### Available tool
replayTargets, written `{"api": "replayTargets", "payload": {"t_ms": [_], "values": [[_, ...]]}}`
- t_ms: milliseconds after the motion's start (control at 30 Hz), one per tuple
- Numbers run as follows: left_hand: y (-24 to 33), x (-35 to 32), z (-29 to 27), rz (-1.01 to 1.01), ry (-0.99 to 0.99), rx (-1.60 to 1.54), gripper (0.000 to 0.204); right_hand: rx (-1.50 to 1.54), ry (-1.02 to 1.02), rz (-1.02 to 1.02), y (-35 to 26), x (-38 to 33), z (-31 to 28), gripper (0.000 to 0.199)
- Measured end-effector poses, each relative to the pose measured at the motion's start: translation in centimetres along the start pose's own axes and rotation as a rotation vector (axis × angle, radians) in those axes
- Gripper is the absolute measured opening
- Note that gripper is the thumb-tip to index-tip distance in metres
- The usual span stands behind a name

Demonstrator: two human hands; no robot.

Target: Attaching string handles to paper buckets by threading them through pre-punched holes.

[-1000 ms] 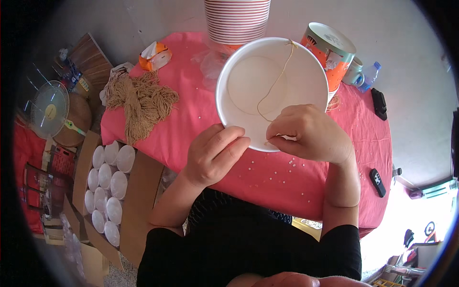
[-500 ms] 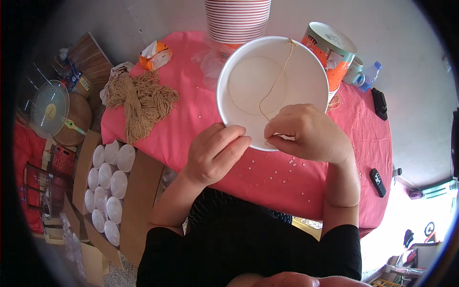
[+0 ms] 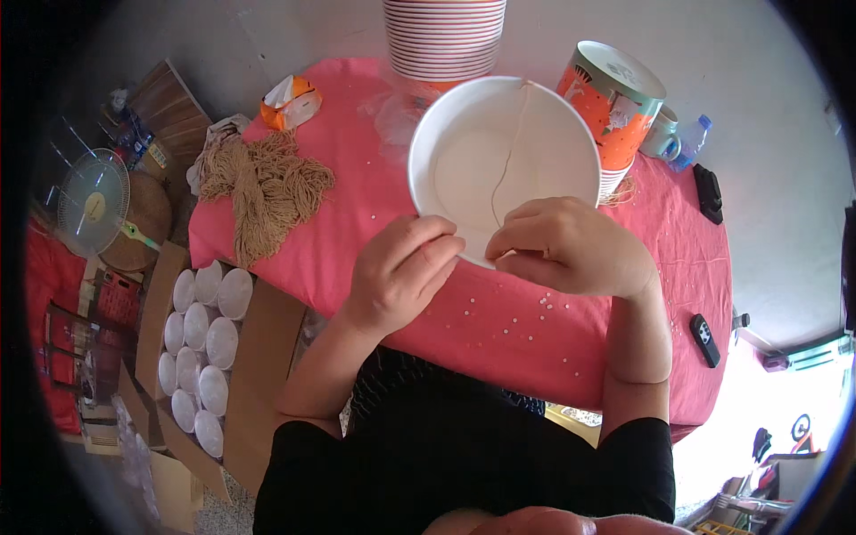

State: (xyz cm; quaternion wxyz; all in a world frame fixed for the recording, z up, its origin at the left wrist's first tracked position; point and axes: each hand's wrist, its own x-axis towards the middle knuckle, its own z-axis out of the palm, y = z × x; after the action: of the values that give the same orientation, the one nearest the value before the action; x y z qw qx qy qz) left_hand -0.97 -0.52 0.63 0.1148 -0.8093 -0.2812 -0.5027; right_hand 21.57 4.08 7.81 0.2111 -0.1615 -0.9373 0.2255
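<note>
A large round paper bucket (image 3: 464, 165), white inside, is tilted so that I look into its open mouth. My left hand (image 3: 397, 272) is closed on the near rim, its fingers outside and near the wall. A thin tan string (image 3: 507, 169) runs from the far rim down across the inside to my right hand (image 3: 580, 250). Pinched at the near right rim, the right thumb and forefinger hold the string's near end. The fingertips hide how that end meets the rim.
A tall stack of buckets (image 3: 444, 40) stands behind; upturned orange buckets (image 3: 611, 107) stand at right beside a mug (image 3: 661, 134) and bottle (image 3: 691, 144). A string bundle (image 3: 267, 187) lies left. Small white dots litter the pink cloth (image 3: 419, 334). A carton (image 3: 263, 348) of plastic cups sits lower left.
The bucket has tilted and its far rim has come slightly toward me. The string hangs straighter, and its loose tail at the far rim no longer shows. Both hands keep nearly the same places.
</note>
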Motion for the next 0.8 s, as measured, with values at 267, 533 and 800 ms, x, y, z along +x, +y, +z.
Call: {"api": "replayTargets", "payload": {"t_ms": [267, 533, 800], "values": [[-1.0, -0.6, 0.8, -0.228, -0.018, -0.147, 0.029, 0.050, -0.100, 0.173, 0.1, 0.8, 0.0, 0.017], [0.2, -2.3, 1.9, -0.192, 0.102, 0.019, 0.027, 0.019, -0.023, 0.198, 0.6, 1.1, 1.0, 0.017], [0.4, -1.1, 3.0, -0.256, 0.092, 0.006, 0.020, -0.013, 0.107, 0.183, 0.4, 1.2, 1.9, 0.015]]}}
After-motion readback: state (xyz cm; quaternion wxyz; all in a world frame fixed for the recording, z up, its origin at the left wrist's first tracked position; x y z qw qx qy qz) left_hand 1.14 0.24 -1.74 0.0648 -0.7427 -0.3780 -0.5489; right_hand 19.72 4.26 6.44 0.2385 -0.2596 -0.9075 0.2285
